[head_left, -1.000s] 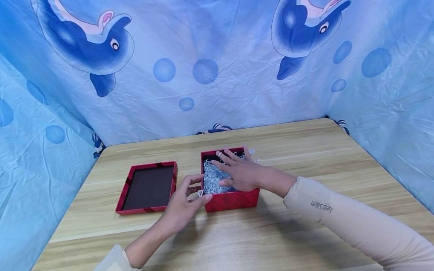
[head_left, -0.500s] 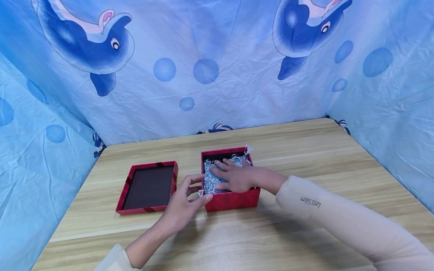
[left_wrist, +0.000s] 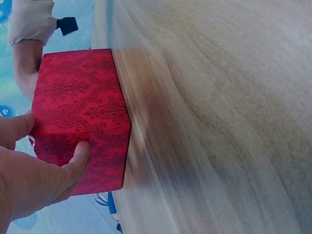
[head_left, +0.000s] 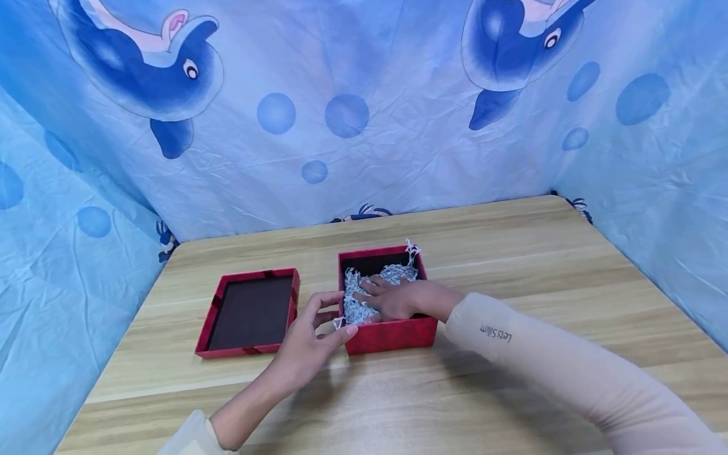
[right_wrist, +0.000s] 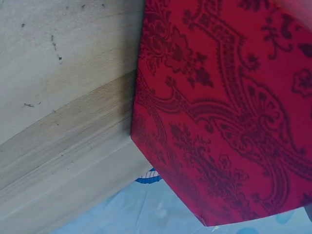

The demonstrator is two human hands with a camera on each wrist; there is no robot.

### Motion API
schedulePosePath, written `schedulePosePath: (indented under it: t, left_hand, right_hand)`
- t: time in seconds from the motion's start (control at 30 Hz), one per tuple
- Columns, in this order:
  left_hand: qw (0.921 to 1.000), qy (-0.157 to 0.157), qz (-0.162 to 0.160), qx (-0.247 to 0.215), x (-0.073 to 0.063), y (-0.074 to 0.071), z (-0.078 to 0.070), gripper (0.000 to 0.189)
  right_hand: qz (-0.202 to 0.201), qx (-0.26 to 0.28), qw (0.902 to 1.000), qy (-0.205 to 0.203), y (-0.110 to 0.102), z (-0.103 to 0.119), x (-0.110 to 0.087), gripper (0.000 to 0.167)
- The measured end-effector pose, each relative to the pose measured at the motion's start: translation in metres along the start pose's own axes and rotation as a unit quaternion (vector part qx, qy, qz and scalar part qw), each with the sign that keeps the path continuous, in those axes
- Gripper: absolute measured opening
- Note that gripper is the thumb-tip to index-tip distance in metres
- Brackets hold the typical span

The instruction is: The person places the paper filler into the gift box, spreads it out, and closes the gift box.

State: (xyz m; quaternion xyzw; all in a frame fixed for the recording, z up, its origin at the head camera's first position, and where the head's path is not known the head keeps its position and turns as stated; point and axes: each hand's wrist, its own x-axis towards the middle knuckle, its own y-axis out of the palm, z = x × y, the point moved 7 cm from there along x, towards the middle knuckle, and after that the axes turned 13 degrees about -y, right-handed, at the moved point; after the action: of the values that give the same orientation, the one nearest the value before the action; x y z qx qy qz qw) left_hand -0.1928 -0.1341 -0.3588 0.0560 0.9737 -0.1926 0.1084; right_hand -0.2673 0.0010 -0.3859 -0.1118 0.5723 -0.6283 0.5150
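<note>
A red patterned box point(head_left: 392, 337) stands uncovered on the table, its bottom filled with pale blue-grey shredded paper point(head_left: 357, 306). At its near left corner my left hand point(head_left: 304, 347) holds the box, thumb on the front corner and fingers on the left side. The left wrist view shows these fingertips point(left_wrist: 80, 152) against the patterned wall. My right hand point(head_left: 395, 300) is down inside the box, its spread fingers pressing the shredded paper. In the right wrist view the box wall point(right_wrist: 219, 112) hides that hand almost wholly.
A red box lid point(head_left: 247, 315) with a dark inside lies upturned on the wooden table point(head_left: 512, 253), left of the box. A few paper strands point(head_left: 412, 249) stick up over the box's far right corner. A blue dolphin-print cloth point(head_left: 392, 158) hangs behind the table.
My right hand has gone from above the box's rim down into it, and the shredded paper sits lower. The left hand keeps its place at the box's corner.
</note>
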Motion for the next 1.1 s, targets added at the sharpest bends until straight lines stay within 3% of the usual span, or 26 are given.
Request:
schedulePosePath:
  t: [0.3,0.57,0.7,1.1]
  left_hand:
    - [1.0,-0.003,0.004,-0.004,-0.002,0.001,0.001,0.061]
    - [1.0,0.002,0.005,-0.003,-0.003,0.0,0.001,0.062]
    - [1.0,0.001,0.005,-0.001,-0.004,0.0,0.001,0.062]
    - [1.0,0.007,0.007,0.0,-0.004,0.0,0.0,0.062]
  right_hand:
    - [-0.025,-0.024,0.9993,0.016,-0.018,0.012,-0.021,0.071]
    - [-0.072,0.002,0.9974,0.003,-0.037,0.026,-0.048,0.075]
    - [-0.094,-0.012,0.9955,-0.008,-0.043,0.029,-0.054,0.076]
    - [-0.173,-0.059,0.9821,-0.045,-0.06,0.036,-0.073,0.075]
